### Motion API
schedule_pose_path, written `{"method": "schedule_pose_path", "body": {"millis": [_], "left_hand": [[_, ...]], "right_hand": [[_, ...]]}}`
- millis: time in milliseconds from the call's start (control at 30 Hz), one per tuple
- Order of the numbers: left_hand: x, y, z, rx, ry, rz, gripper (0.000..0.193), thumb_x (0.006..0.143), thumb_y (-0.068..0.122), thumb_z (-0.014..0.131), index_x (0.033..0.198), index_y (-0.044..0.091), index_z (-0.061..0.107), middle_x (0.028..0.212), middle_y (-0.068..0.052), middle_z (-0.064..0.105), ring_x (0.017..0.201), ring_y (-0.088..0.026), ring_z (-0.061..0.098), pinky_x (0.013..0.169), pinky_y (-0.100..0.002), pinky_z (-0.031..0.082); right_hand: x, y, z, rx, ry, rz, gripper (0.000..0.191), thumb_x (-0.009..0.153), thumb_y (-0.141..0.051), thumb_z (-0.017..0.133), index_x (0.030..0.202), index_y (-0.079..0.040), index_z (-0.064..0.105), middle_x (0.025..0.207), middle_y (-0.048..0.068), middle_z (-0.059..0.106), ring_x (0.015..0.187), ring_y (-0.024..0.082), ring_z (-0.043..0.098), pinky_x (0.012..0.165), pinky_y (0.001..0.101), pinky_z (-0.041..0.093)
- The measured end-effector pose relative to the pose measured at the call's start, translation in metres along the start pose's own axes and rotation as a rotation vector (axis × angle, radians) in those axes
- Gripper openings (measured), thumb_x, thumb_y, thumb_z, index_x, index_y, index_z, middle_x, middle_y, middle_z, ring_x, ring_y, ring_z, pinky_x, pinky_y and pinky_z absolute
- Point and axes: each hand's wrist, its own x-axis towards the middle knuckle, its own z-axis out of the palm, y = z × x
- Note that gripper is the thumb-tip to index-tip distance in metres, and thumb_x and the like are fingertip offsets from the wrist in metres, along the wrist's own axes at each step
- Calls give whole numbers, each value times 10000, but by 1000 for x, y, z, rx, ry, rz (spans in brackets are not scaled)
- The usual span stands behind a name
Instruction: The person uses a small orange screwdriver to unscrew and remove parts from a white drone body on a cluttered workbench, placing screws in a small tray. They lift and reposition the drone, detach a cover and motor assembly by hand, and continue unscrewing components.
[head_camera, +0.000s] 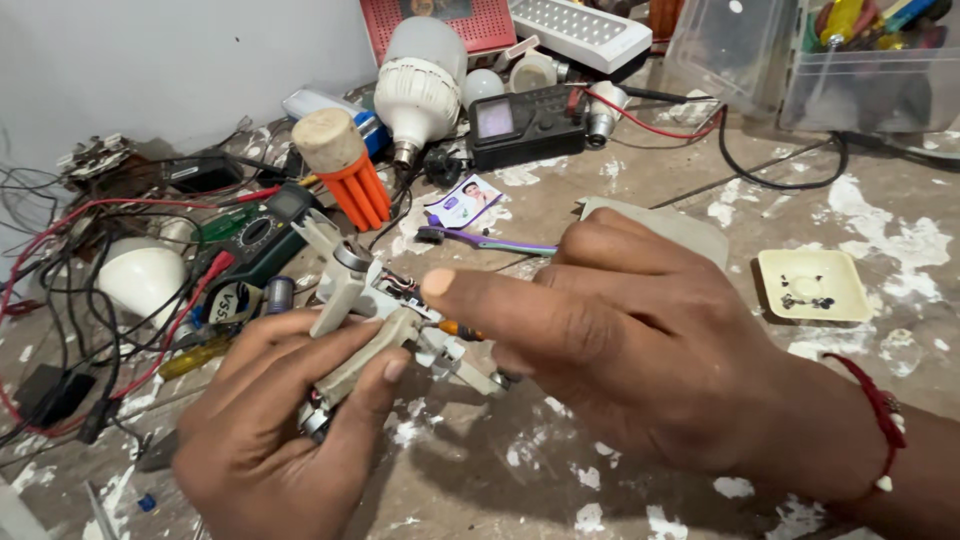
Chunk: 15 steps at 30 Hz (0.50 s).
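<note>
- The workbench (640, 200) spreads under everything, grey-brown and flecked with white paint patches.
- My right hand (620, 350) is the biggest thing on view, fingers curled in a loose fist with the thumb stretched out toward the left. A small orange-handled tool (462, 329) shows just under the thumb; I cannot tell exactly how my fingers pinch it. A red thread bracelet (880, 415) sits on that wrist.
- My left hand (270, 420) is closed around the lower end of the grey plastic assembly (375, 330), thumb and fingers wrapped tight on its beige arm.
- That grey plastic assembly sits between my two hands, lifted just above the bench, its pale arms sticking up and out, with small wires near its middle.
- A clear plastic box (800, 70) of tools stands at the far right corner.
- A white LED bulb (420, 85) lies behind, near a black meter (525, 122) with red and black leads.
- An orange ribbed piece with a cork-coloured cap (345, 170) stands left of the bulb.
- A dark green multimeter (265, 235) lies by the tangled wires on the left.
- A cream square dish (812, 285) rests to the right.
- A purple toothbrush (485, 240) lies just beyond my right knuckles.
</note>
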Motion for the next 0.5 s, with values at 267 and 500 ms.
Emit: {"method": "schedule_pose_path", "body": {"millis": [267, 500], "left_hand": [[0, 1, -1, 5, -24, -25, 275, 790, 43, 861, 1045, -10, 770, 929, -123, 773, 900, -199, 741, 787, -301, 572], [1, 0, -1, 3, -12, -37, 280, 756, 20, 843, 1018, -22, 754, 892, -129, 755, 876, -202, 726, 779, -308, 561]], "right_hand": [[2, -4, -5, 136, -23, 44, 585, 860, 47, 732, 1393, -69, 520, 867, 20, 642, 768, 206, 543, 722, 354, 463], [8, -7, -6, 111, -46, -8, 581, 830, 48, 712, 1371, -73, 539, 964, 66, 674, 823, 237, 575, 754, 369, 494]]}}
